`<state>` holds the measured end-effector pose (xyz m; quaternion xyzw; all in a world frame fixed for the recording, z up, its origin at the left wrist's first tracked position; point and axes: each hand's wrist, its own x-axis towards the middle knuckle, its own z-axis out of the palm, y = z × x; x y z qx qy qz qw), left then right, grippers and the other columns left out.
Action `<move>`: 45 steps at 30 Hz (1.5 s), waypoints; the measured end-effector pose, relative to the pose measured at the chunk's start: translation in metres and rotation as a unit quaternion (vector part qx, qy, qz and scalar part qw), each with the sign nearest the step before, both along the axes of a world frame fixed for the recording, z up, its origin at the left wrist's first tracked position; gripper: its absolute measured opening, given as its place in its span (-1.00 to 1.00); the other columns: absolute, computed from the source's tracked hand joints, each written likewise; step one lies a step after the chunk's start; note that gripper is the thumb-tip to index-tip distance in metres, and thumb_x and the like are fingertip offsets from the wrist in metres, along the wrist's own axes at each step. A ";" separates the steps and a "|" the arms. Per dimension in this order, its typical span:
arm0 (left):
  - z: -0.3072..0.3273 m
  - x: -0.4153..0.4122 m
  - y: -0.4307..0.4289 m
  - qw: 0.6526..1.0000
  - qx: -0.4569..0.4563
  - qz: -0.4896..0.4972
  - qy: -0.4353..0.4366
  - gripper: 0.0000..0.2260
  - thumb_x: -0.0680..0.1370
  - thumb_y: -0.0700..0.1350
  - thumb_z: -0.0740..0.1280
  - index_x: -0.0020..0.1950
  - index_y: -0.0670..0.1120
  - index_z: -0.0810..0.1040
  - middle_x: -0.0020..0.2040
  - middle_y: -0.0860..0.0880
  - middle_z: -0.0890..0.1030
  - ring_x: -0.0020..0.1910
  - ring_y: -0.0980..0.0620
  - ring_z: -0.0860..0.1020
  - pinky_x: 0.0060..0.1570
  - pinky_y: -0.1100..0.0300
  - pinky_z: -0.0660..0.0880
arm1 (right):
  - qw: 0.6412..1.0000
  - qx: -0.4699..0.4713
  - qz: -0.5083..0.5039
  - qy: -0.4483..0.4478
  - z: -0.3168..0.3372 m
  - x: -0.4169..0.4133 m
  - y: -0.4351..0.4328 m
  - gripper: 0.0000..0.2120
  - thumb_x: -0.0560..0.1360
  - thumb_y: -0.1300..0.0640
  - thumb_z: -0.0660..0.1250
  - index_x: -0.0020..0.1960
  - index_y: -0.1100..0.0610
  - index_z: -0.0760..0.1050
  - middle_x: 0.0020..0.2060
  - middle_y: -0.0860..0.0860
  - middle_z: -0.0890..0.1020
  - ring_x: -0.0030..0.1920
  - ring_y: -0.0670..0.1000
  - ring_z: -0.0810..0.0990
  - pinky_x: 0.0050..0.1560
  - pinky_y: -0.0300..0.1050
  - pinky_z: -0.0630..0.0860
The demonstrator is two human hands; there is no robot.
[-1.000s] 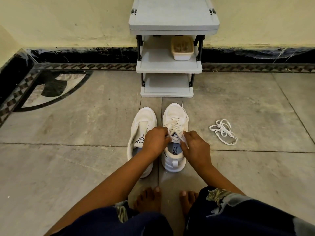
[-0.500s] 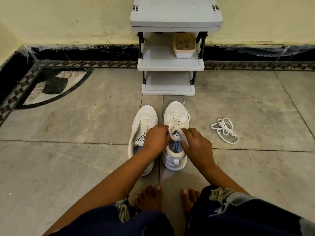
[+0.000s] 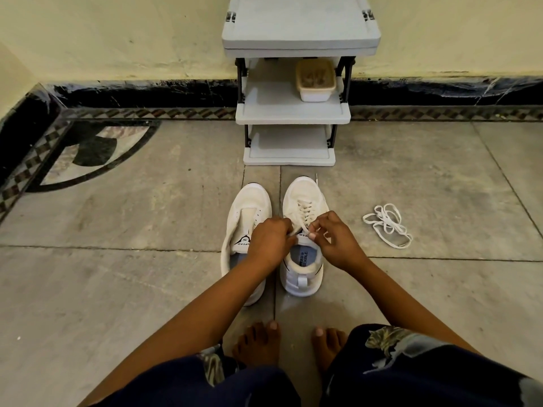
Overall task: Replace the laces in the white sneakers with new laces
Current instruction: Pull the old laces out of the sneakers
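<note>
Right hand and left hand both pinching the white lace at the top eyelets of the laced sneaker on the floor: thin, limp, light cord, probably slippery, best gripped close to the eyelet.

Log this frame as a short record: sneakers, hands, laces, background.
left sneaker: unlaced
right sneaker: laced, beside it
left hand: pinches right sneaker's lace
right hand: pinches same lace
loose lace: bundled on floor, right of sneakers
rack: against wall, holds a box
</note>
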<state>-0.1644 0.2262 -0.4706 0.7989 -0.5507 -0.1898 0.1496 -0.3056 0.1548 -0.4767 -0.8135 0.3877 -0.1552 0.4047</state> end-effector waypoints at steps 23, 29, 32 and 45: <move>0.006 0.006 -0.009 0.999 0.008 -0.006 -0.048 -0.75 0.54 0.06 0.27 0.05 -0.08 0.57 -0.03 -0.11 0.63 -0.01 -0.13 0.57 -0.09 0.10 0.47 | 0.999 0.014 -0.034 0.035 -0.015 -0.003 -0.003 -0.19 0.45 0.11 0.41 0.52 0.15 0.00 0.30 0.11 0.48 0.23 0.12 0.50 0.17 -0.12 0.42; 0.003 0.012 -0.006 0.999 0.016 0.004 -0.028 -0.77 0.56 -0.07 0.23 -0.14 -0.19 0.56 -0.15 -0.19 0.62 -0.10 -0.19 0.55 -0.19 0.11 0.42 | 1.000 0.016 -0.012 0.011 -0.019 -0.010 -0.003 -0.44 0.54 0.21 0.27 0.48 0.21 0.15 0.26 0.16 0.51 0.22 0.15 0.51 0.23 -0.03 0.45; 0.003 0.016 -0.007 0.998 0.009 0.055 0.033 -0.82 0.52 -0.10 0.29 -0.11 -0.19 0.61 -0.17 -0.17 0.63 -0.09 -0.17 0.56 -0.15 0.10 0.46 | 1.000 0.013 -0.014 0.003 -0.021 -0.011 -0.003 -0.52 0.56 0.24 0.22 0.45 0.20 0.20 0.26 0.14 0.51 0.22 0.12 0.51 0.22 -0.08 0.43; -0.003 -0.004 -0.004 0.972 -0.040 -0.132 -0.190 -0.74 0.53 -0.16 0.26 0.22 -0.07 0.51 0.19 -0.10 0.46 0.01 -0.13 0.54 -0.30 0.13 0.39 | 0.991 -0.079 0.031 0.108 -0.040 -0.006 0.013 -0.46 0.61 0.07 0.13 0.52 0.18 0.04 0.51 0.09 0.11 0.51 0.02 0.10 0.46 -0.17 0.05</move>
